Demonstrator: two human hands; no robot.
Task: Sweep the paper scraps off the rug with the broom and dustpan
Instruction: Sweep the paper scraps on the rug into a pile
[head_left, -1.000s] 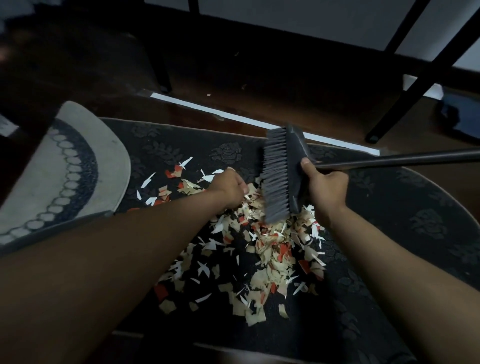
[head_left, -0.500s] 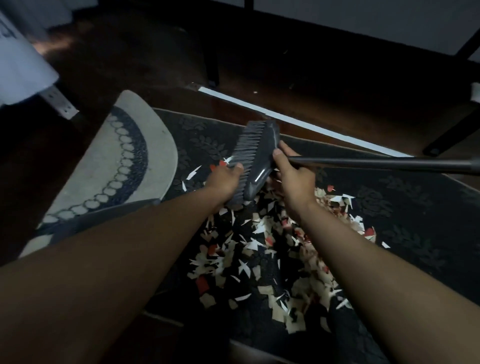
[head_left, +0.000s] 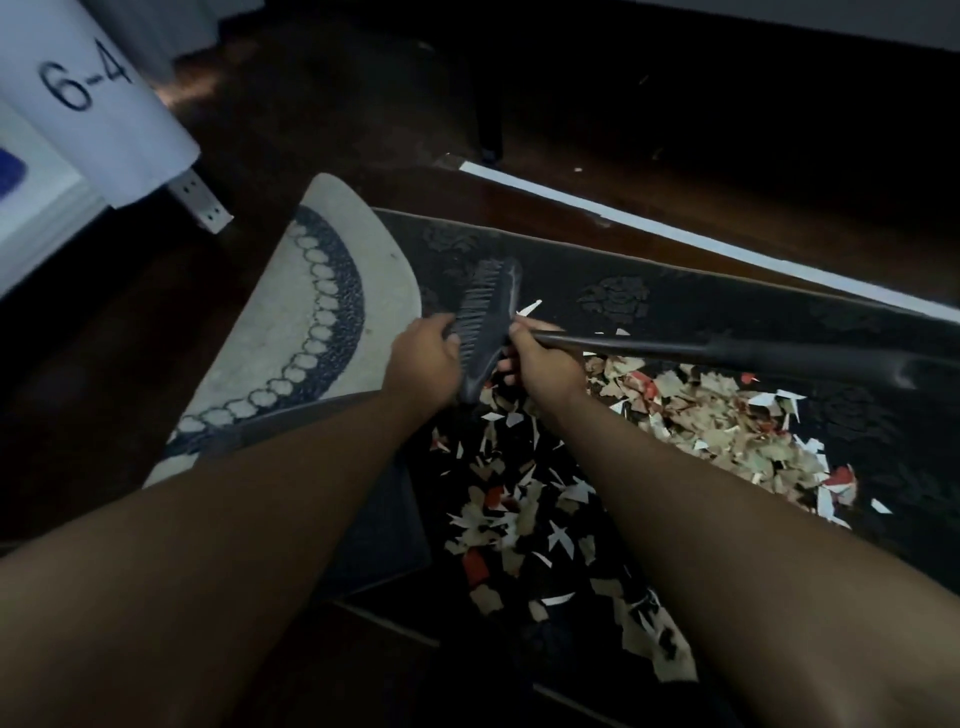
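Head view: broom head (head_left: 485, 325) is lifted off the dark floral rug (head_left: 675, 301), bristles turned toward the left, tilted, near the rug's left edge. Right hand (head_left: 540, 358) has its grip wrapped round the broom handle (head_left: 727, 353) right at the neck where it meets the head; left hand (head_left: 423, 358) has its fingers curled onto the bristle side of the head, apparently picking at or steadying the bristles. Paper scraps (head_left: 701, 421), tan, white and red, lie in a dense heap right of the hands, with a looser scatter trailing toward the rug's near edge. Handling guess: scraps are very light and flat, likely to flutter, skid or cling in the bristles and rug pile, so short low strokes look safer than hard flicks. Broom looks like light rigid plastic with springy bristles; the long handle runs out of frame to the right, so a choked-up hold near the neck gives control, with a second hold further up the shaft for reach. A dark flat shape (head_left: 374, 525) under the left forearm may be the dustpan, too dim to be sure. A pale semicircular mat (head_left: 322, 291) with a ringed border overlaps the rug's left end. White tape strip (head_left: 675, 234) runs across the dark wood floor (head_left: 311, 114) beyond. Writing: white sheet (head_left: 98, 104) top left reads "6-4" in black marker; no brand legible on the broom.
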